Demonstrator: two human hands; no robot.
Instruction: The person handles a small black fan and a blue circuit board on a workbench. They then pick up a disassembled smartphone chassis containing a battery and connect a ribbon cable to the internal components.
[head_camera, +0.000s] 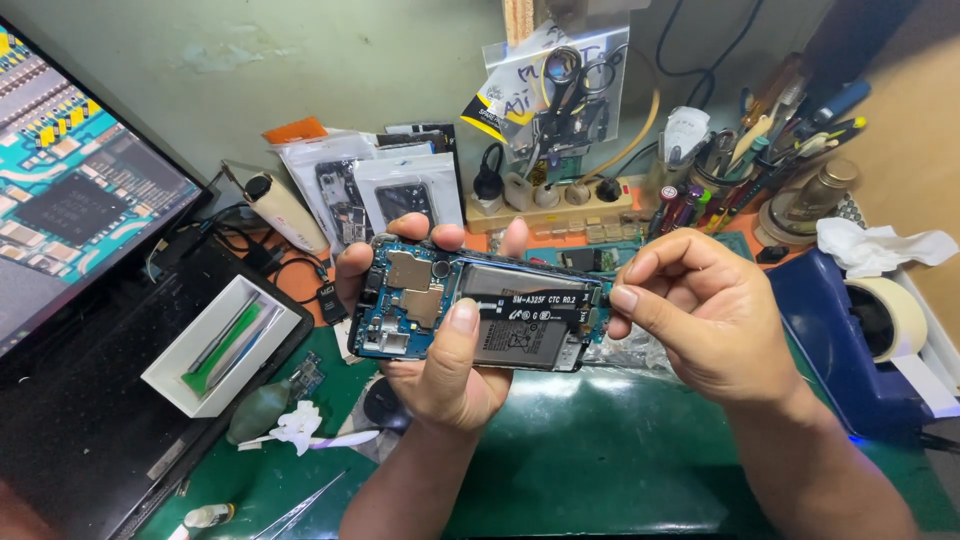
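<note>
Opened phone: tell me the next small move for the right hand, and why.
Probably a gentle pull or lift at that end. The left hand grips the opened phone, thumb pressed on the battery, while the right hand pinches at the phone's right end; what it pinches is hidden.

A small electronics repair bench, most likely a phone repair shop. An opened phone (478, 312) with bare circuit board and battery lies in the hands above a green work mat (620, 450). A monitor (70, 190) at the left shows a magnified circuit board. Spare parts in clear bags (370, 195) lean on the wall, scissors (572, 90) hang in a bag, and a cup of tools (770, 130) stands at the back right beside a tape roll (890, 315). Tweezers (295, 512) lie on the mat.
</note>
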